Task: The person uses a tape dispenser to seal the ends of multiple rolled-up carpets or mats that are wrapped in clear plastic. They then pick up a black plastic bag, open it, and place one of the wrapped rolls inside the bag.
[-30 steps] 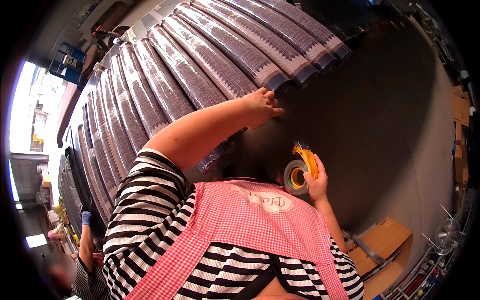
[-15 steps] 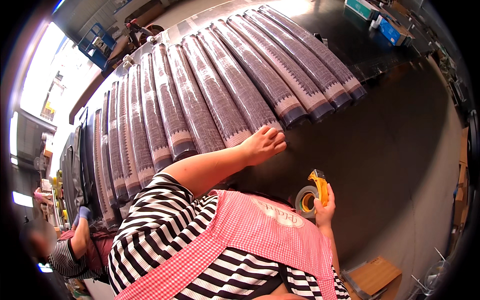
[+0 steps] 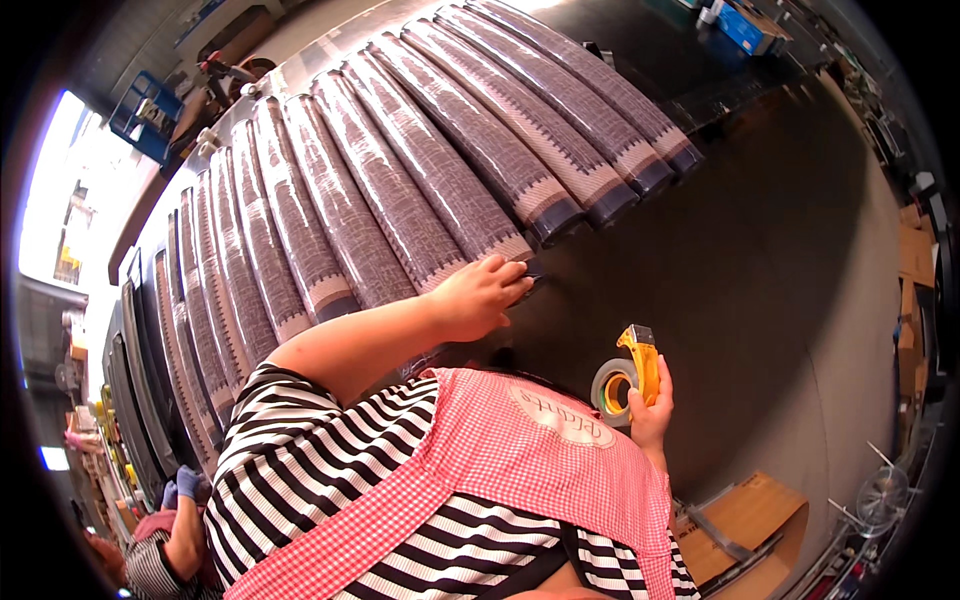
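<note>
A long row of rolled mats (image 3: 395,190), grey-brown with beige patterned borders and dark blue ends, lies side by side under clear shiny wrap. My left hand (image 3: 475,300) reaches across to the near end of one mat in the middle of the row. Its fingers are loosely stretched and apart, the tips at the mat's end; whether they press on it I cannot tell. Lower right, my right hand (image 3: 652,418) grips a yellow tape dispenser (image 3: 643,358) upright, thumb toward me. A roll of grey tape (image 3: 602,388) sits on the dispenser.
A dark table surface (image 3: 740,260) extends to the right of the mats. A co-worker's gloved hands (image 3: 180,483) are by dark rolls (image 3: 140,400) at the far left. A cardboard box (image 3: 750,520) stands lower right, and a blue box (image 3: 745,28) at the far right.
My left hand has loosened from a curled shape and shifted slightly left and down in the view. My right hand still holds the tape dispenser. The co-worker's hands have come together.
</note>
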Motion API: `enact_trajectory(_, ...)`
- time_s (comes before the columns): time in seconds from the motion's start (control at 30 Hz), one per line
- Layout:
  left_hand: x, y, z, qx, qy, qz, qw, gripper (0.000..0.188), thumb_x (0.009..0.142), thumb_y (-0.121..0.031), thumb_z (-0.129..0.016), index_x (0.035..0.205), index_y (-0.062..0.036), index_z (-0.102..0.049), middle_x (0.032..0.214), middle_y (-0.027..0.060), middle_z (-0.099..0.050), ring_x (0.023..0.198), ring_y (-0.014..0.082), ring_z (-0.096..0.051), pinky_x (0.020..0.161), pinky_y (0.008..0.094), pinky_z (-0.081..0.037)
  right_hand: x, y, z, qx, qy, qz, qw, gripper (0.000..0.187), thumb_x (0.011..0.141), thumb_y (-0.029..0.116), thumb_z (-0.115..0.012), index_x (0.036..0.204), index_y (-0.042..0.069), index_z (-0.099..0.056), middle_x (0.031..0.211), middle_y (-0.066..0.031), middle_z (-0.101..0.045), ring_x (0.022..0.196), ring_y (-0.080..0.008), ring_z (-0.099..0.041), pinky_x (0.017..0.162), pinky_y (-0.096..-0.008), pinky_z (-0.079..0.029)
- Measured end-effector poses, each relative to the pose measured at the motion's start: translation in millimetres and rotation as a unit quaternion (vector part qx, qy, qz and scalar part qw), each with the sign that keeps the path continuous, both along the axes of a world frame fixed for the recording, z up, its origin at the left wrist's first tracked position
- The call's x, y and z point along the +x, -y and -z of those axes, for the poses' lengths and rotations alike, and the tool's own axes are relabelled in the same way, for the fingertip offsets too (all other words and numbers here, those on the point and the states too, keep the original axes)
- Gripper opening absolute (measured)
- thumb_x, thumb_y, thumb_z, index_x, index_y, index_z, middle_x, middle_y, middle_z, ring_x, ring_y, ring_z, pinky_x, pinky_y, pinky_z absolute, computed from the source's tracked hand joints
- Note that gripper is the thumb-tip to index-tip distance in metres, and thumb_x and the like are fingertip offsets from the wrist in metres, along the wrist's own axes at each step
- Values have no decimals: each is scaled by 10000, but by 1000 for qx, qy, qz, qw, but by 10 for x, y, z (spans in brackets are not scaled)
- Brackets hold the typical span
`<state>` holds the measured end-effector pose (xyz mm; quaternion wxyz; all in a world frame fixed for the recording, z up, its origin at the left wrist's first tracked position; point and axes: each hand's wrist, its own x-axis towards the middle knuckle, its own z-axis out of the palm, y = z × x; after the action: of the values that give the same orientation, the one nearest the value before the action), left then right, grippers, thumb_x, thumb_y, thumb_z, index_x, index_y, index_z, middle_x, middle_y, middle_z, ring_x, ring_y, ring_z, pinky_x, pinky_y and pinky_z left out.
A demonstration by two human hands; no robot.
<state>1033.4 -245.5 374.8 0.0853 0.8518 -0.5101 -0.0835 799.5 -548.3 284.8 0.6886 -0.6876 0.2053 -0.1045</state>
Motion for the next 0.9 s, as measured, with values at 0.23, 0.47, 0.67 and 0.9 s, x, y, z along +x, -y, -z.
enact_trajectory(0.23, 1526, 425, -299, -68, 43, 35, 996, 484, 810, -47, -680, 1284, -108, -608, 1347, 85, -556, 1327, 286, -466, 1168, 426, -351, 74, 14, -246, -57, 10, 45, 997, 747, 830, -4, -614, 1525, -8, -342, 1428, -146, -514, 1281, -225, -538, 1071, -341, -442)
enact_trajectory(0.47, 2072, 620, 160, 38, 72, 120, 989, 919, 585, -95, -849, 1421, -158, -471, 1338, 84, -529, 1323, 306, -471, 1120, 423, -343, 245, -62, -348, -17, 23, 46, 999, 753, 837, -18, -602, 1536, 0, -322, 1442, -143, -500, 1291, -219, -527, 1084, -340, -431)
enact_trajectory(0.67, 2218, 773, 88, 122, 46, 170, 977, 995, 497, -196, -910, 1391, -155, -475, 1299, 84, -557, 1300, 317, -487, 1055, 447, -422, 396, -189, -422, -10, 12, 37, 999, 748, 844, -31, -577, 1542, 2, -310, 1458, -135, -486, 1312, -207, -508, 1108, -329, -400)
enact_trajectory(0.9, 2350, 1021, -71, 196, -15, 166, 966, 944, 431, -289, -949, 1322, -227, -642, 1333, 66, -509, 1265, 345, -422, 1038, 464, -404, 447, -171, -497, -19, 30, 44, 998, 745, 848, -7, -574, 1543, -4, -306, 1458, -132, -488, 1322, -201, -501, 1122, -324, -380)
